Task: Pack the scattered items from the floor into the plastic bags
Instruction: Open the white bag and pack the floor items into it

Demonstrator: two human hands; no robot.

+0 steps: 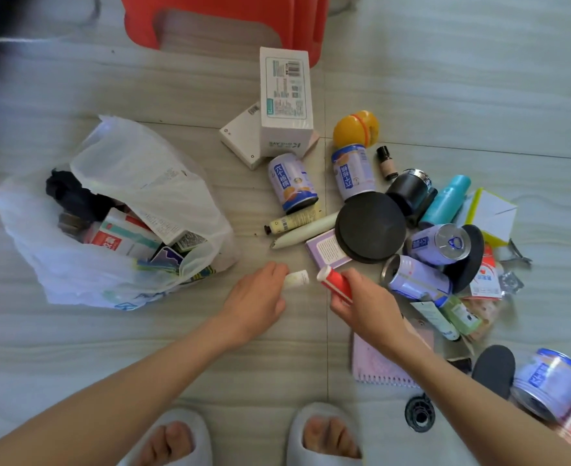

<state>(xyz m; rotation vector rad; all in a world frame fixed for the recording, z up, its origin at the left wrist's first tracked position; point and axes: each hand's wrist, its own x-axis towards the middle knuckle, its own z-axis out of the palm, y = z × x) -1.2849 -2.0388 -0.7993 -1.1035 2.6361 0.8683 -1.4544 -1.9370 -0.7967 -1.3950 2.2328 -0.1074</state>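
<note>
A white plastic bag (132,183) lies open on the floor at the left, holding boxes and a dark cloth. My left hand (255,299) pinches a small white tube (297,278) just right of the bag. My right hand (366,302) grips a red tube with a white cap (332,280). Scattered items lie to the right: several blue drink cans (292,181), a black round lid (370,227), a cream tube (306,232), a teal bottle (447,200) and a yellow ball (356,128).
Two white boxes (285,99) stand behind the cans, in front of a red stool (223,18). A pink spiral notebook (376,363) lies under my right forearm. More cans (551,381) sit at the lower right. My slippered feet (324,435) are at the bottom.
</note>
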